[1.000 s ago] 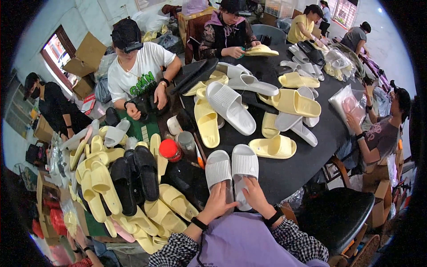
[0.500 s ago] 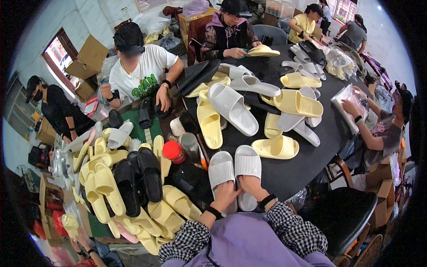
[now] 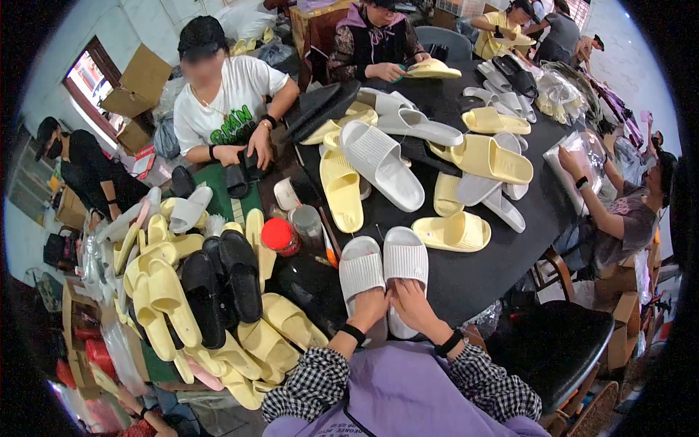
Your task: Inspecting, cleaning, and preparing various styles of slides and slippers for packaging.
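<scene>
Two light grey slippers with ribbed straps, a left slipper (image 3: 361, 266) and a right slipper (image 3: 405, 255), lie side by side on the black table at its near edge, toes pointing away from me. My left hand (image 3: 370, 306) reaches into the left slipper, its fingertips hidden under the strap. On the other slipper, my right hand (image 3: 413, 302) grips at the strap's rear edge, with the fingers bent and partly hidden. Both hands nearly touch between the two soles. A pale yellow slipper (image 3: 455, 231) lies just to the right.
Grey and yellow slippers (image 3: 382, 164) lie loosely piled ahead. To my left are heaped yellow slippers (image 3: 171, 291) and black slippers (image 3: 240, 277). A red-lidded jar (image 3: 279, 237) and a clear jar (image 3: 309, 224) stand close by. Co-workers sit around the table; a black stool (image 3: 553, 349) is at right.
My right hand has drawn slightly back from under its strap, showing more fingers. The co-worker in white has brought both hands together on a black slipper. My view has shifted slightly.
</scene>
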The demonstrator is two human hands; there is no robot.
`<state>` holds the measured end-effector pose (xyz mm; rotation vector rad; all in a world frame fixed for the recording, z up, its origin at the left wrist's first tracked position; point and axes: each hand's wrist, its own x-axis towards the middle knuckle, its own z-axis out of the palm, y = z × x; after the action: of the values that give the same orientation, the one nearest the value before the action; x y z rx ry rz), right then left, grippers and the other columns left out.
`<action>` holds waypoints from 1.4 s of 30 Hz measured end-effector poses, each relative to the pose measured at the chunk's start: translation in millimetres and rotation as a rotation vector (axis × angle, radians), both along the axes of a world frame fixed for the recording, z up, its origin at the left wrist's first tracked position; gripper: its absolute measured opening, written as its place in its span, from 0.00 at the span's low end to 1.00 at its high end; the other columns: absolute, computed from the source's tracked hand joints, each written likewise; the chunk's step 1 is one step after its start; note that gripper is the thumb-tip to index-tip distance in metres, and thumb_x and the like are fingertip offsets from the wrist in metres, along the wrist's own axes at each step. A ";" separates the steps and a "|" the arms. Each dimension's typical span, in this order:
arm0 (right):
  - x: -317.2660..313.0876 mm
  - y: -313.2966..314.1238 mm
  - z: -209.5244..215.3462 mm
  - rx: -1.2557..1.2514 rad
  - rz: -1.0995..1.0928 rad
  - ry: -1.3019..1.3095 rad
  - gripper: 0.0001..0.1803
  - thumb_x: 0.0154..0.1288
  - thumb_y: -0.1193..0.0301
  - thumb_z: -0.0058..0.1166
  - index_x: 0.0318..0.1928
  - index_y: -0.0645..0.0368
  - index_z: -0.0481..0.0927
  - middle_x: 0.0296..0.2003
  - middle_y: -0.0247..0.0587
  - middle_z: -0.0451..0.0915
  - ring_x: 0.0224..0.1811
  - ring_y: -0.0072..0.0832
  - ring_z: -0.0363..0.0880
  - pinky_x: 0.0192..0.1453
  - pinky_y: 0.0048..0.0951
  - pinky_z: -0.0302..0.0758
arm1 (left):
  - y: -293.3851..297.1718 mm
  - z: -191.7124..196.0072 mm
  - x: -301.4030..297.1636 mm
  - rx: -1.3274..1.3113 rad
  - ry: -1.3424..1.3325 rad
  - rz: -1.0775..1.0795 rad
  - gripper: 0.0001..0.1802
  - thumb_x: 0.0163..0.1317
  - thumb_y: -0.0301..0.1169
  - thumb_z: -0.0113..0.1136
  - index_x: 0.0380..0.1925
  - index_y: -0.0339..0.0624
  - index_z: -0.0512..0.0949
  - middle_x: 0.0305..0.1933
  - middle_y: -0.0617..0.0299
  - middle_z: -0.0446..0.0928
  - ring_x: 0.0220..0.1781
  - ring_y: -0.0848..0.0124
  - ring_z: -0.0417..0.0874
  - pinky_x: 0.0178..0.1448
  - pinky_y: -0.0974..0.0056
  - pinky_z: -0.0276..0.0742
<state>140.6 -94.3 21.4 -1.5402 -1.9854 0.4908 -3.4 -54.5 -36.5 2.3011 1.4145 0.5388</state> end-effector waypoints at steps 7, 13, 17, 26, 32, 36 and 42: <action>18.6 56.1 51.0 -0.141 -0.138 0.400 0.08 0.62 0.72 0.54 0.38 0.64 0.81 0.30 0.50 0.82 0.28 0.37 0.83 0.32 0.33 0.77 | 4.8 14.6 -0.6 -0.223 0.068 0.072 0.33 0.69 0.48 0.40 0.19 0.30 0.80 0.24 0.40 0.79 0.28 0.47 0.82 0.37 0.49 0.76; -2.5 142.9 13.0 -0.294 -0.262 0.776 0.11 0.65 0.75 0.52 0.45 0.69 0.77 0.47 0.49 0.79 0.26 0.25 0.82 0.28 0.26 0.77 | 7.3 12.2 8.0 -0.253 0.059 0.017 0.38 0.70 0.52 0.33 0.19 0.30 0.80 0.22 0.40 0.78 0.25 0.45 0.80 0.38 0.48 0.76; -9.3 151.4 -7.3 -0.318 -0.194 0.568 0.10 0.66 0.74 0.50 0.42 0.65 0.81 0.29 0.41 0.82 0.25 0.23 0.80 0.30 0.25 0.76 | 0.8 6.7 5.2 -0.287 0.052 0.012 0.38 0.69 0.53 0.34 0.22 0.29 0.80 0.24 0.40 0.79 0.28 0.46 0.81 0.39 0.48 0.77; -13.0 138.1 -16.0 -0.424 -0.089 0.590 0.09 0.64 0.72 0.49 0.37 0.63 0.80 0.27 0.38 0.81 0.29 0.23 0.80 0.36 0.25 0.76 | -13.8 19.3 0.4 -0.267 -0.027 0.113 0.28 0.65 0.46 0.46 0.23 0.30 0.79 0.26 0.39 0.78 0.30 0.44 0.80 0.41 0.47 0.75; -7.1 130.3 -12.2 -0.589 0.026 0.662 0.07 0.65 0.72 0.48 0.36 0.62 0.78 0.28 0.34 0.80 0.30 0.21 0.77 0.37 0.24 0.75 | -21.0 27.5 -6.8 -0.192 -0.003 0.027 0.25 0.62 0.45 0.52 0.20 0.31 0.78 0.18 0.42 0.74 0.20 0.46 0.77 0.27 0.49 0.73; -8.6 120.9 -17.1 -0.497 -0.049 0.698 0.07 0.66 0.72 0.48 0.37 0.63 0.77 0.28 0.35 0.80 0.31 0.20 0.77 0.36 0.22 0.74 | -16.9 23.3 -5.4 -0.162 -0.103 0.027 0.29 0.63 0.49 0.52 0.18 0.31 0.78 0.16 0.41 0.74 0.18 0.47 0.77 0.23 0.49 0.72; -12.3 123.3 7.1 -0.388 -0.054 0.498 0.14 0.64 0.67 0.51 0.45 0.62 0.80 0.29 0.40 0.81 0.29 0.26 0.79 0.36 0.28 0.75 | -19.5 21.2 12.9 -0.128 -0.037 0.013 0.30 0.65 0.48 0.45 0.18 0.32 0.79 0.18 0.43 0.76 0.20 0.48 0.78 0.30 0.50 0.76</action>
<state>128.3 29.0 28.5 -1.4956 -1.5175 1.1650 9.5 -74.1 -15.3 2.1726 1.4049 0.4776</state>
